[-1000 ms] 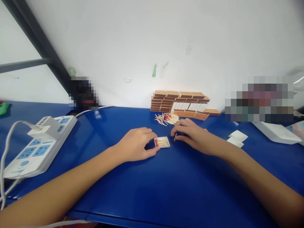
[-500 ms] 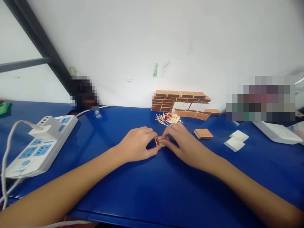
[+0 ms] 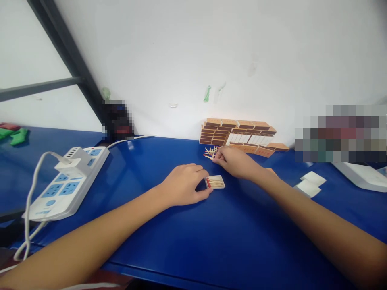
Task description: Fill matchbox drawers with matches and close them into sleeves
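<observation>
My left hand holds the end of a small white matchbox tray between thumb and forefinger. Inside the tray lie several red-tipped matches, their heads toward my left hand. My right hand is at the pile of loose matches behind the tray, its thumb and forefinger pinched on matches there. How many it grips is hidden by the fingers. Part of the pile is covered by this hand. An orange matchbox shows only partly behind my right forearm.
Stacked matchboxes stand against the wall, behind the pile. Two white pieces lie to the right, near a white device. A power strip with a white cable occupies the left of the blue table.
My right hand has moved from the tray back to the match pile. My left hand keeps hold of the tray. The view has shifted slightly left.
</observation>
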`<state>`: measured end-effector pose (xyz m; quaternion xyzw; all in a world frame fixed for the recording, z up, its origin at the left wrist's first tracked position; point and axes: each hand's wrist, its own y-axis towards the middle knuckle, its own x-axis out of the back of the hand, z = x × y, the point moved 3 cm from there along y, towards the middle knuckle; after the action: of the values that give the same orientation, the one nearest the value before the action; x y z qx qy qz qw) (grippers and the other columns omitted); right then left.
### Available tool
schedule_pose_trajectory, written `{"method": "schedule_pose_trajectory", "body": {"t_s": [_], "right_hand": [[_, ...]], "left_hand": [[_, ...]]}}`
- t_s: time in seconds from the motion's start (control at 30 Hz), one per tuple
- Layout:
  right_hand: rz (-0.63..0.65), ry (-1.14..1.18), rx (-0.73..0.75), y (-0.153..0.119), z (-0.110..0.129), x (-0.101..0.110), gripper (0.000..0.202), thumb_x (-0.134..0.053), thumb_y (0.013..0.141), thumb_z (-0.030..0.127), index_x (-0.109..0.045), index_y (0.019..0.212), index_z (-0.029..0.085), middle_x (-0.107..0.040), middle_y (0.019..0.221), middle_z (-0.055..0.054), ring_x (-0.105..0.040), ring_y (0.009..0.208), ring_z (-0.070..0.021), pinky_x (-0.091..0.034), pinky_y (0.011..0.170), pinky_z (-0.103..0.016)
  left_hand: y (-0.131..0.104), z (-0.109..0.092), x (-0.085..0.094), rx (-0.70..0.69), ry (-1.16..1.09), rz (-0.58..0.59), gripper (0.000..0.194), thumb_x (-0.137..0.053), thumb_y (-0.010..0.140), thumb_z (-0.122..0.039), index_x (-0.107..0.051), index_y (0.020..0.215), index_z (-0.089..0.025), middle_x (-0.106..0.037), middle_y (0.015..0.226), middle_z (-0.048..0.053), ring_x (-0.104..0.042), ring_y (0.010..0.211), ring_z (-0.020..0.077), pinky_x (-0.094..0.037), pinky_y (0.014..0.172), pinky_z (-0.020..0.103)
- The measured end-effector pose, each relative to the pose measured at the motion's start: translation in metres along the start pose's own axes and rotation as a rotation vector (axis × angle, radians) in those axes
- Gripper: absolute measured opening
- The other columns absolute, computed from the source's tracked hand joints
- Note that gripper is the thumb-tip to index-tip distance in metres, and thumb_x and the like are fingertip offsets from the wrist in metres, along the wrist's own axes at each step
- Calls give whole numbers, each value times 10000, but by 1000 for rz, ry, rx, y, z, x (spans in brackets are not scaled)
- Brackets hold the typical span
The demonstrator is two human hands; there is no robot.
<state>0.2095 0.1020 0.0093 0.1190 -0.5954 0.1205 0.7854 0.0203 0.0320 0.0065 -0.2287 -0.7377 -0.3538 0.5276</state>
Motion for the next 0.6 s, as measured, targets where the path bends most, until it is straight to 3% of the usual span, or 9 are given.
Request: {"method": "schedule_pose_trajectory", "body": {"t_s": [0.13, 0.33, 0.6], "right_hand": [[41, -21, -10, -20, -9, 3, 240, -557, 998, 287, -552, 770, 216, -685, 839, -79, -618, 747, -215, -409, 667, -325], [21, 119, 112, -65, -20, 14, 274, -425, 1067, 420, -580, 942, 233, -665, 932, -47, -602, 777, -192, -434, 684, -312], [17, -106, 296, -76, 11, 2, 136, -483, 1021, 156, -563, 924, 208, -654, 950, -68, -626, 750, -186, -390, 613, -304]], "left_hand": [[-1, -1, 0, -7, 2, -11, 274, -642, 954, -417, -722, 1039, -170, -678, 863, 32, -617, 797, 196, -463, 698, 327], [0, -1, 1, 16, -17, -7, 266, -657, 945, -415, -725, 1038, -176, -676, 847, 26, -614, 776, 188, -456, 684, 320], [2, 0, 1, -14, -34, -1, 266, -657, 947, -419, -717, 1056, -184, -659, 835, 20, -613, 776, 180, -454, 674, 309]]}}
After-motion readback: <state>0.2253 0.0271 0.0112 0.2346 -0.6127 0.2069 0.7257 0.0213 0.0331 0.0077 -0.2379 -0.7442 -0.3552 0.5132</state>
